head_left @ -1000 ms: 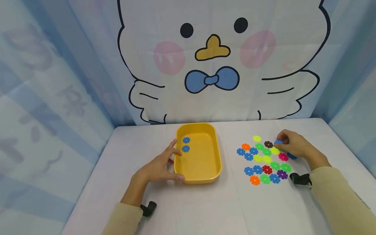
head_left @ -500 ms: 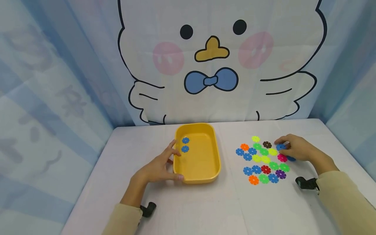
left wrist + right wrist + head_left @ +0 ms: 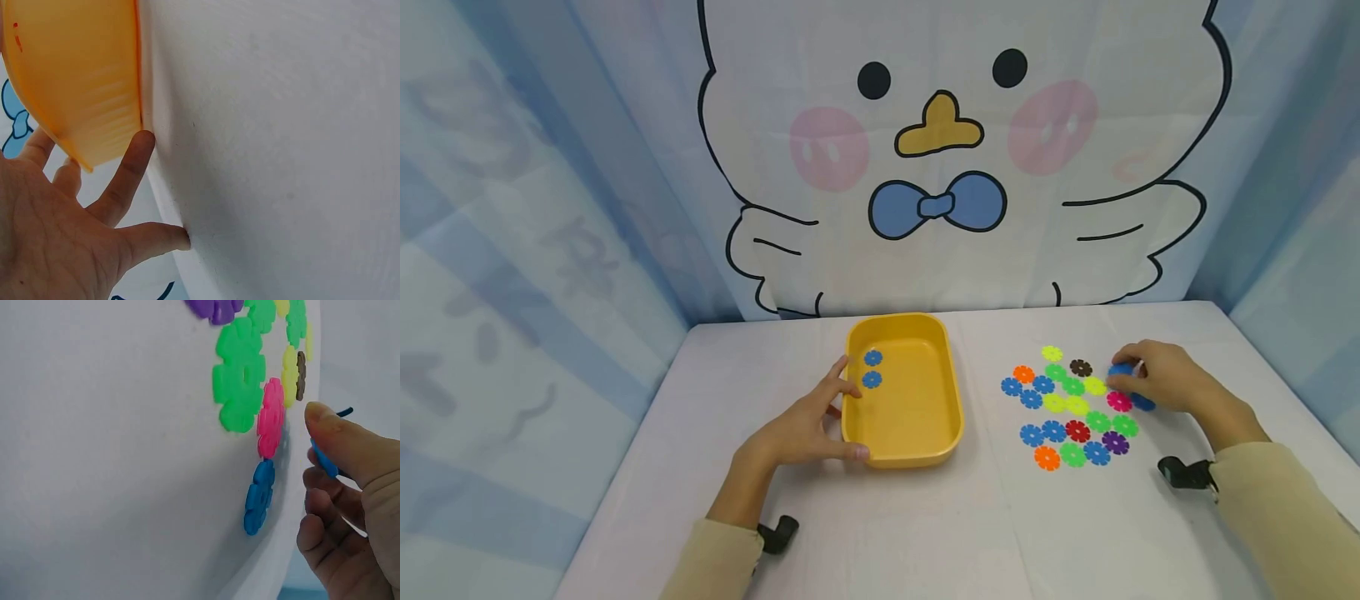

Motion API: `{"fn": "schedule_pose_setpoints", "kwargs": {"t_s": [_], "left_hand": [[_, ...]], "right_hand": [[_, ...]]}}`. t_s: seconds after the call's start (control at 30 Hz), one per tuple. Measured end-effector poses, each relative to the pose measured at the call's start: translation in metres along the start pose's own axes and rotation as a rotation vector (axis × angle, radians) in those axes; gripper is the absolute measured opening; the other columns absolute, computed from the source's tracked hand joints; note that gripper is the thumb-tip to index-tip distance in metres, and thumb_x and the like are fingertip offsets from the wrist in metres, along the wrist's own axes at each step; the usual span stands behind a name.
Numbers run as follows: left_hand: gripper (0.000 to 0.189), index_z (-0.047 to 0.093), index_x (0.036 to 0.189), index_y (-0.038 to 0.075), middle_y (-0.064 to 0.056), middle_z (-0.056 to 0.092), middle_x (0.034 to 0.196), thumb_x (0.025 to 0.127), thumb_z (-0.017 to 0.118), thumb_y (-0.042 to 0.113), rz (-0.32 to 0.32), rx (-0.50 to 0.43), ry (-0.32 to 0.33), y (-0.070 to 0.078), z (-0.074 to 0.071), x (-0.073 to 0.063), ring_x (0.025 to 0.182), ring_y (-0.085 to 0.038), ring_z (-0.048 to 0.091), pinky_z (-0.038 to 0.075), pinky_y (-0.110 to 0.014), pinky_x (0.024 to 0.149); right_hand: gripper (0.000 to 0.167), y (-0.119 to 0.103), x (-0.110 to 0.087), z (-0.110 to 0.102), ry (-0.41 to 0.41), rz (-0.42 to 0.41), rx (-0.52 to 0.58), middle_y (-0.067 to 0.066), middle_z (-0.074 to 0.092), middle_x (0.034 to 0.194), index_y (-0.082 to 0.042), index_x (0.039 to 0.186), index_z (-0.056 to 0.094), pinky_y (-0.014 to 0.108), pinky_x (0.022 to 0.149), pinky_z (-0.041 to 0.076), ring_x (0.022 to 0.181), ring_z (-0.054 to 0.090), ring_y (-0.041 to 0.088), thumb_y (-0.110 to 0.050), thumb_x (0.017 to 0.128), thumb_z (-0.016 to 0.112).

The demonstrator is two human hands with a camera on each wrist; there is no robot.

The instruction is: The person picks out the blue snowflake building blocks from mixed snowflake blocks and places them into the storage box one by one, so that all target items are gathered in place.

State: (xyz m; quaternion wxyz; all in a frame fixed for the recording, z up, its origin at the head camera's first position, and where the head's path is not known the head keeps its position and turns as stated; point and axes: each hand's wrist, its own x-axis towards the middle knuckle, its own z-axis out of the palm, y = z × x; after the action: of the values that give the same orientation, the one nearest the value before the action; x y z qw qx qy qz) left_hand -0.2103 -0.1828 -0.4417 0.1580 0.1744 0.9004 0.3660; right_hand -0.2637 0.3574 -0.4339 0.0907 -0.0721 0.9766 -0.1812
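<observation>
My left hand [image 3: 805, 425] holds the near left corner of a yellow tray [image 3: 951, 400], a finger over its left rim and the thumb at the front. In the left wrist view its fingers [image 3: 128, 172] spread along the tray's outer wall [image 3: 81, 81]. Two blue notched plastic discs [image 3: 872, 357] lie inside the tray. At the right, my right hand [image 3: 1165, 379] pinches a blue notched disc [image 3: 324, 457] between thumb and fingers, just off the table. Another blue disc [image 3: 259, 497] lies below that hand, beside a pink one [image 3: 271, 419].
Several notched discs in green [image 3: 1072, 454], orange [image 3: 1047, 458], yellow, red [image 3: 1077, 431], purple [image 3: 1116, 442], brown [image 3: 1081, 367] and blue lie spread on the white table [image 3: 925, 533]. A printed cloth [image 3: 940, 267] hangs behind the table's far edge.
The right hand has shifted slightly right, its fingers spreading over the blue disc and then closing on it. The left hand and tray have stayed in place.
</observation>
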Motion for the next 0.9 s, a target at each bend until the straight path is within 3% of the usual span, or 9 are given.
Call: {"fn": "schedule_pose_setpoints", "kwargs": {"t_s": [0.1, 0.3, 0.57, 0.73, 0.9], "left_hand": [[0.08, 0.05, 0.136, 0.025, 0.014, -0.001, 0.173, 0.074, 0.089, 0.054, 0.003, 0.008, -0.001, 0.0, 0.0, 0.0, 0.113, -0.023, 0.057, 0.054, -0.042, 0.1], [0.079, 0.05, 0.136, 0.025, 0.012, -0.002, 0.173, 0.074, 0.089, 0.054, 0.004, 0.013, -0.004, 0.0, 0.0, 0.001, 0.112, -0.023, 0.057, 0.054, -0.042, 0.1], [0.079, 0.049, 0.136, 0.025, 0.012, -0.002, 0.173, 0.074, 0.089, 0.054, 0.021, 0.017, -0.007, 0.0, 0.0, 0.002, 0.113, -0.023, 0.057, 0.053, -0.042, 0.101], [0.079, 0.049, 0.136, 0.024, 0.013, -0.002, 0.173, 0.074, 0.09, 0.052, 0.015, 0.016, -0.008, 0.002, -0.001, 0.001, 0.114, -0.025, 0.058, 0.053, -0.043, 0.102], [0.08, 0.05, 0.136, 0.024, 0.013, -0.002, 0.173, 0.073, 0.09, 0.052, 0.003, 0.02, -0.005, 0.004, 0.0, 0.001, 0.115, -0.026, 0.058, 0.054, -0.043, 0.101]], "right_hand": [[0.053, -0.004, -0.001, 0.0, 0.048, -0.018, -0.011, 0.024, 0.061, 0.11, 0.004, 0.119, 0.067, 0.043, 0.071, 0.06, 0.089, 0.057, 0.032, -0.036, 0.088, 0.081], [0.05, -0.019, -0.004, 0.0, 0.118, -0.06, -0.02, 0.032, 0.048, 0.131, -0.001, 0.117, 0.069, 0.062, 0.087, 0.056, 0.109, 0.055, 0.049, -0.04, 0.088, 0.081], [0.045, -0.037, -0.005, 0.001, 0.17, -0.116, -0.013, 0.03, 0.046, 0.135, -0.004, 0.113, 0.068, 0.067, 0.092, 0.052, 0.119, 0.049, 0.053, -0.039, 0.089, 0.081], [0.046, -0.049, -0.009, 0.002, 0.188, -0.115, 0.049, 0.029, 0.045, 0.14, -0.004, 0.114, 0.07, 0.069, 0.092, 0.051, 0.124, 0.047, 0.054, -0.042, 0.089, 0.08], [0.041, -0.061, -0.012, 0.004, 0.207, -0.161, 0.072, 0.027, 0.048, 0.139, -0.005, 0.11, 0.072, 0.075, 0.1, 0.042, 0.131, 0.043, 0.054, -0.04, 0.089, 0.08]]}}
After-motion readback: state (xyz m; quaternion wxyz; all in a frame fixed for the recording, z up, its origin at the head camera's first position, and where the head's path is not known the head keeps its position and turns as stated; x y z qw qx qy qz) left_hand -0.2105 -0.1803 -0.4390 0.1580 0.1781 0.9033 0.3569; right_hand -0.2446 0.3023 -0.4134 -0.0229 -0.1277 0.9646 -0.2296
